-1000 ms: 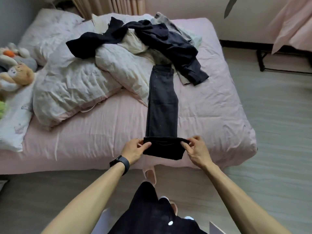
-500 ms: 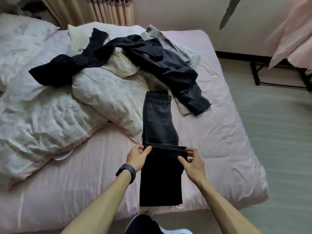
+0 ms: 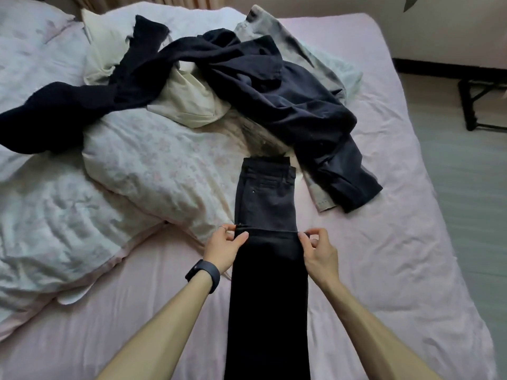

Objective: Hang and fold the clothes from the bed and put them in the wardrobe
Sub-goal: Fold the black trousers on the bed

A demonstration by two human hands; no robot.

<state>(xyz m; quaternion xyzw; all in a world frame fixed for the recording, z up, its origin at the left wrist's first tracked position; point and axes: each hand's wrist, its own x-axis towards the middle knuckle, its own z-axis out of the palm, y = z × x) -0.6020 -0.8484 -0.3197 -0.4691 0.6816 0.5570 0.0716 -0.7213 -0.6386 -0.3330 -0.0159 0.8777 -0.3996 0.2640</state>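
Black trousers (image 3: pixel 267 297) lie lengthwise on the pink bed (image 3: pixel 384 242), their legs doubled back over the upper part with the waistband at the far end. My left hand (image 3: pixel 223 246) pinches the left corner of the leg hems. My right hand (image 3: pixel 318 249) pinches the right corner. Both hold the hems just short of the seat of the trousers. Behind them lies a heap of clothes: a dark navy jacket (image 3: pixel 288 105), a black garment (image 3: pixel 68 111), a cream piece (image 3: pixel 189 102) and a grey one (image 3: pixel 274 31).
A rumpled white floral duvet (image 3: pixel 109 174) covers the bed's left half. Grey floor (image 3: pixel 466 187) runs along the right, with a black metal frame (image 3: pixel 472 105) standing there near the wall.
Both hands carried the trouser hems away from me up the bed, from its near edge to the middle of the trousers. The camera came closer over the bed.
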